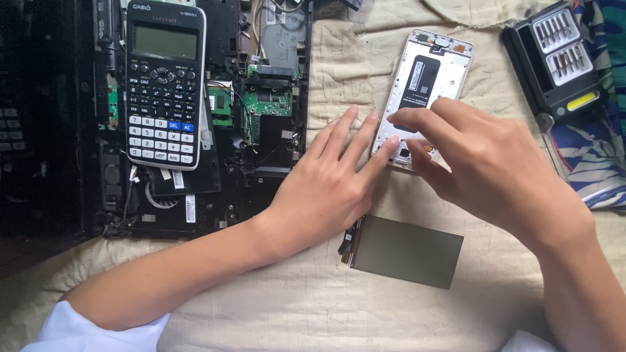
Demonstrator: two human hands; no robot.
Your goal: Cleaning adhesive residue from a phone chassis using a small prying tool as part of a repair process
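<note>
Cloth: beige quilted cloth (313, 306) covers the surface under everything, bare along the near edge.
Phone frame: white opened phone body (427, 85) lies face-down at centre top, tilted a little, its lower end under my fingertips.
Left hand: my left hand (326, 189) lies flat, fingers spread and holding nothing, tips touching the frame's lower left edge.
Right hand: my right hand (482, 163) arches over the frame's lower end, fingers curled with tips pressing on it; I cannot tell whether they pinch anything.
Screen panel: grey panel (407, 251) lies loose just below my hands.
Left side: opened laptop (261, 111) with a calculator (163, 85) on it crowds that edge.
Right side: screwdriver bit case (561, 58) sits well apart at the top corner.
</note>
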